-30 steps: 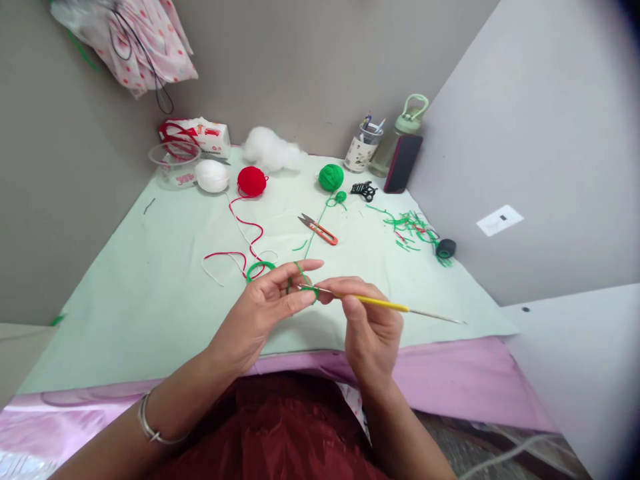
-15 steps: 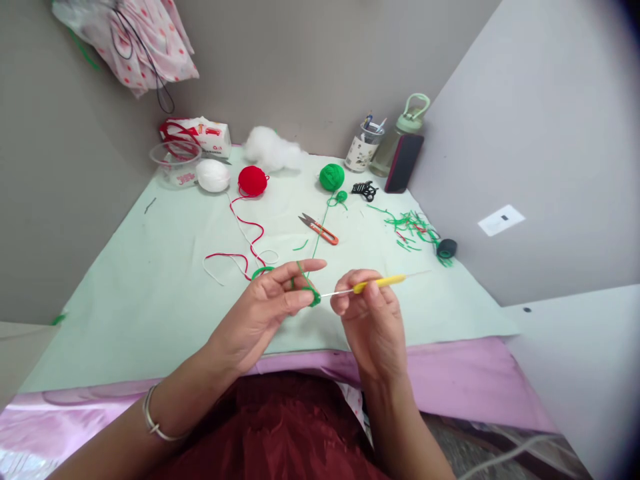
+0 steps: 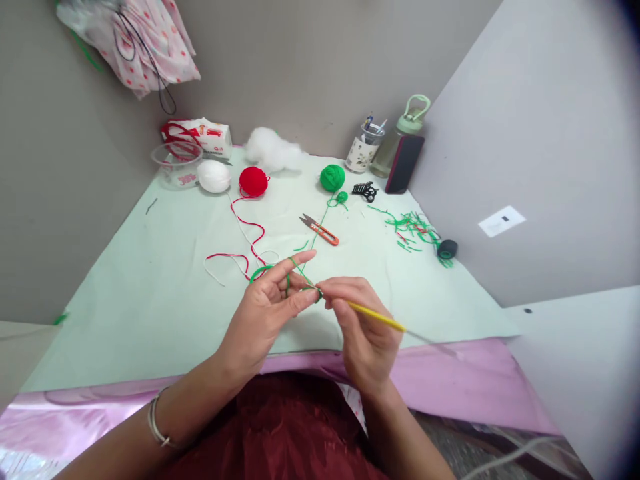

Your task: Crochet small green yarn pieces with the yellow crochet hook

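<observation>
My left hand (image 3: pixel 270 307) pinches a small piece of green crochet work (image 3: pixel 319 293) between thumb and fingers. Green yarn (image 3: pixel 304 272) loops over its raised index finger and runs back to the green yarn ball (image 3: pixel 333 178). My right hand (image 3: pixel 367 327) is closed around the yellow handle of a crochet hook (image 3: pixel 376 316), held slanting down to the right. The hook's working tip is at the green piece, partly hidden by the fingertips, and both hands nearly touch there. Just beyond the hands lie orange-handled thread snips (image 3: pixel 320 230).
Red (image 3: pixel 253 181) and white (image 3: pixel 214 176) yarn balls trail strands toward my left hand. Behind are white stuffing (image 3: pixel 274 150), a clear tub (image 3: pixel 177 173), a pen cup (image 3: pixel 363 152), a bottle (image 3: pixel 393 143) and a phone (image 3: pixel 405 164). Green yarn scraps (image 3: pixel 413 227) lie at right.
My right hand has moved left, close to my left fingertips, and turned so the hook's rear end points lower. The left index finger has risen slightly and shifted left.
</observation>
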Tool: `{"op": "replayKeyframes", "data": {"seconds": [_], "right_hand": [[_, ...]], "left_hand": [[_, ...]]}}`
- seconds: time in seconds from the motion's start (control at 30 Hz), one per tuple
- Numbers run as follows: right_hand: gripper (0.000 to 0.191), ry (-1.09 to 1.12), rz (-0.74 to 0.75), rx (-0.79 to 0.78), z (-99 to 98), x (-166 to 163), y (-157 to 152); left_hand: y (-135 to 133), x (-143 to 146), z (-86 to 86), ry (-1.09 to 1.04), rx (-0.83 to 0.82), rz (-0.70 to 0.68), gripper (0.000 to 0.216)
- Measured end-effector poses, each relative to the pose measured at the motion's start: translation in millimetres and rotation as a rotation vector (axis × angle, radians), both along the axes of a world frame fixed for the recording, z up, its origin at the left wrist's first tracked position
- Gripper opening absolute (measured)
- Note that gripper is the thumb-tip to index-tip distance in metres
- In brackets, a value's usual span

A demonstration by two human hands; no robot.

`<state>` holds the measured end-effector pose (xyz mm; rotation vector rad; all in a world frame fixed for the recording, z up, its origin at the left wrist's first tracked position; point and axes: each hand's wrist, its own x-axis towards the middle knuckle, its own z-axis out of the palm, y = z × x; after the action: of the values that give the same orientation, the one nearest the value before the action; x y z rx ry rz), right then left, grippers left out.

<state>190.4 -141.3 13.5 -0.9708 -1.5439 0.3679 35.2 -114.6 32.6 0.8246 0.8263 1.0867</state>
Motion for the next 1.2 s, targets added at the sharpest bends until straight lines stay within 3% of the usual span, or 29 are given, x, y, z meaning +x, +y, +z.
{"op": "replayKeyframes", "data": {"seconds": [0.13, 0.23, 0.33, 0.4, 0.5, 0.57, 0.7, 0.87, 1.07, 1.2], "right_hand": [[0.034, -0.237, -0.12, 0.19, -1.6, 0.7, -1.0], [0.028, 0.018, -0.074, 0.062, 1.2, 2.0, 2.1], [0.024, 0.153, -0.039, -0.02, 2.5, -0.4, 5.9], [0.023, 0.003, -0.085, 0.044, 0.8, -2.4, 6.6], [0.028, -0.123, -0.155, 0.172, -1.3, -1.2, 4.9], [0.025, 0.03, -0.135, 0.08, 0.1, 1.5, 4.4], [0.018, 0.319, 0.063, -0.113, 3.3, 2.7, 8.0], [0.016, 0.388, 0.141, -0.192, -2.6, -0.1, 12.1], [0.017, 0.551, 0.174, -0.246, -2.7, 3.2, 13.2], [0.021, 0.522, 0.181, -0.26, 0.8, 5.1, 10.4]], "left_hand": [[0.9, 1.0, -2.0, -0.136, -0.16, -0.076, 0.048], [4.0, 0.0, -2.8, -0.198, -0.228, -0.101, 0.04], [3.7, 1.7, -3.4, -0.116, -0.095, 0.025, 0.046], [2.3, 3.3, -3.9, -0.102, -0.063, 0.04, 0.053], [3.0, 1.6, -4.2, -0.195, -0.195, -0.104, 0.048], [5.5, -1.7, -3.8, -0.234, -0.24, -0.143, 0.039], [6.5, -4.1, -2.3, -0.165, -0.127, -0.069, 0.034], [-0.1, -2.2, -3.8, -0.059, -0.013, -0.133, 0.035], [0.6, -8.1, -4.2, 0.011, 0.018, -0.083, 0.03], [1.1, -8.8, -3.8, 0.02, 0.021, -0.089, 0.032]]}}
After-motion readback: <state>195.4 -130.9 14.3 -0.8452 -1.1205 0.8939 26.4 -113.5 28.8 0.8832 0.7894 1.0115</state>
